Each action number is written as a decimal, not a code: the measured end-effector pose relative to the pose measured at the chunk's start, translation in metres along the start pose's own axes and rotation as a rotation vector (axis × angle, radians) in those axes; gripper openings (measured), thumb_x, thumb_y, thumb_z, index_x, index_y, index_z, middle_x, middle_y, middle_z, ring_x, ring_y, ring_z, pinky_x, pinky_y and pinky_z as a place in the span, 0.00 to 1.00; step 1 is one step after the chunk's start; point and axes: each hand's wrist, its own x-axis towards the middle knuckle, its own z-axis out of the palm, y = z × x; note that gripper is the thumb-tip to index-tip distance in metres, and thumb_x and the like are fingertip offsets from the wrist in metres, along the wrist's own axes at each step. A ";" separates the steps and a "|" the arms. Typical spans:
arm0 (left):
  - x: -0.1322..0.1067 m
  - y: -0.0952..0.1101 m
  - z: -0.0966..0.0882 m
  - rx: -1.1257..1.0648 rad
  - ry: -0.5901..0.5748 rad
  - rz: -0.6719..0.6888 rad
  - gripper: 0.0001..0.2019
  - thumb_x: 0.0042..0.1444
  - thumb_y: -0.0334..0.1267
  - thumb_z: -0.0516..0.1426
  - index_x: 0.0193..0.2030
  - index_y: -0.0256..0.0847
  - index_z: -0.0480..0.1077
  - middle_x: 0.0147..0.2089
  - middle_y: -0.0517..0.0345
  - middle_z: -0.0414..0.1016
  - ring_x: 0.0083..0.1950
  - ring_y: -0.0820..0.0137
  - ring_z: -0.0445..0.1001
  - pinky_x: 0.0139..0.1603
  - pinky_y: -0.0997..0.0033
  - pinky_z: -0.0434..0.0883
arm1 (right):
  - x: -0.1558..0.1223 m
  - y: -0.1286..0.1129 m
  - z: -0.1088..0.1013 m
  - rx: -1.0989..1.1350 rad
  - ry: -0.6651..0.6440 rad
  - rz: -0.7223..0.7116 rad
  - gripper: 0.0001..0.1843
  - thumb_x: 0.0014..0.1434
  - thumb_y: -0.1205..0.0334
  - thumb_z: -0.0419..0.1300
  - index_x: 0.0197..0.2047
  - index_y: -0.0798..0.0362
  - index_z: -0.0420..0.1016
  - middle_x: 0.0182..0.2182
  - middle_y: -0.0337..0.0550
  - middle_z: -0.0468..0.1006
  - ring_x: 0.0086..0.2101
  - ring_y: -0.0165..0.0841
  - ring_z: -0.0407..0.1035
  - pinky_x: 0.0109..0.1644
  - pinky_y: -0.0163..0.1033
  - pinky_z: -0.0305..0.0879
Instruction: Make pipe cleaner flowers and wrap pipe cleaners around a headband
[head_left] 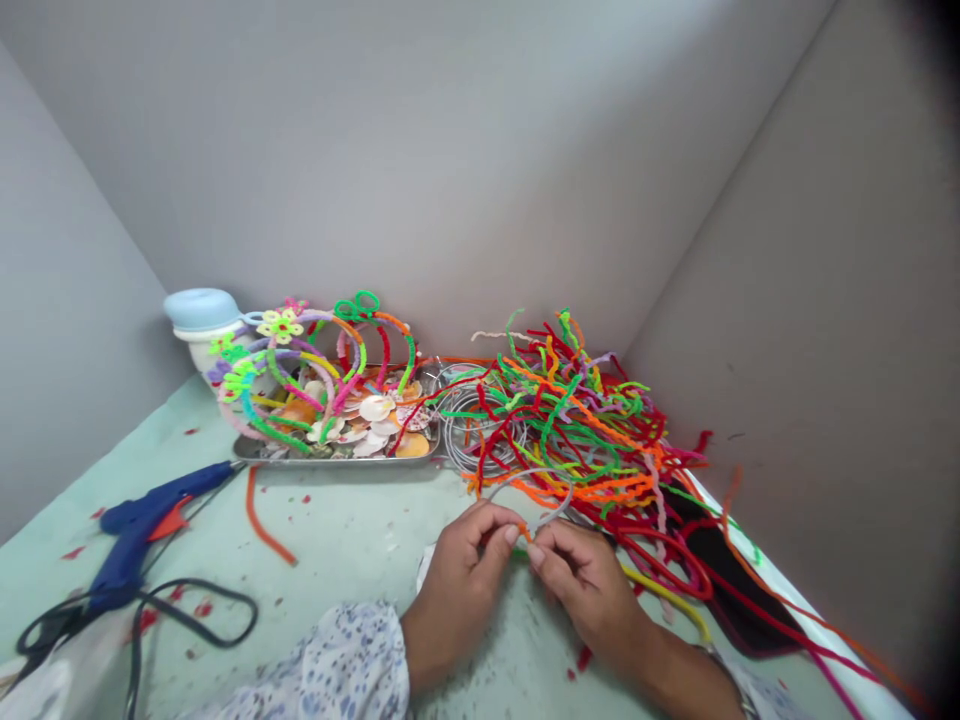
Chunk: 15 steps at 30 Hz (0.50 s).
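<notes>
My left hand (pixel 459 588) pinches a short orange pipe cleaner (pixel 524 531) between thumb and fingertips. Close beside it, my right hand (pixel 600 592) is closed too, its fingertips at the orange piece and at the lower end of a grey wire loop (pixel 568 488). The loop arcs up above both hands. How the orange piece joins the wire is hidden by my fingers. A yellow pipe cleaner (pixel 673 598) curves out past my right hand, and a bit of green shows beneath my fingertips.
Tangled colourful pipe cleaners (pixel 577 420) lie at the back right beside coiled grey wire (pixel 480 440). A metal tray (pixel 337 459) holds shells and decorated headbands. A blue glue gun (pixel 161 510) with its cord lies left, near a white bottle with a blue cap (pixel 202 309).
</notes>
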 end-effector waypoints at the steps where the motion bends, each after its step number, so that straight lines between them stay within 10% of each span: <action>1: 0.001 0.000 0.000 -0.001 0.005 0.001 0.10 0.61 0.37 0.50 0.37 0.38 0.71 0.33 0.58 0.71 0.37 0.69 0.68 0.41 0.73 0.64 | -0.001 0.000 0.000 0.002 0.000 -0.026 0.17 0.64 0.60 0.50 0.23 0.52 0.60 0.20 0.34 0.62 0.23 0.28 0.59 0.29 0.34 0.56; 6: 0.003 -0.001 -0.003 -0.009 0.034 -0.013 0.10 0.61 0.39 0.49 0.36 0.38 0.69 0.32 0.58 0.70 0.36 0.69 0.67 0.39 0.73 0.64 | -0.006 0.002 -0.001 0.017 0.142 -0.173 0.06 0.62 0.63 0.52 0.33 0.52 0.67 0.28 0.39 0.68 0.29 0.32 0.65 0.34 0.37 0.62; 10: 0.002 0.000 -0.002 -0.003 -0.015 -0.011 0.10 0.62 0.39 0.48 0.35 0.38 0.68 0.32 0.59 0.67 0.36 0.70 0.65 0.39 0.74 0.63 | -0.003 0.010 0.002 0.067 0.322 -0.075 0.11 0.63 0.61 0.53 0.49 0.50 0.65 0.34 0.42 0.72 0.31 0.32 0.69 0.34 0.37 0.66; 15: 0.001 0.001 -0.002 -0.043 -0.073 -0.050 0.09 0.61 0.38 0.49 0.34 0.38 0.67 0.30 0.61 0.64 0.34 0.71 0.62 0.37 0.75 0.61 | 0.000 0.017 0.003 0.066 0.323 0.026 0.09 0.63 0.58 0.53 0.46 0.50 0.67 0.34 0.42 0.74 0.29 0.31 0.69 0.31 0.35 0.66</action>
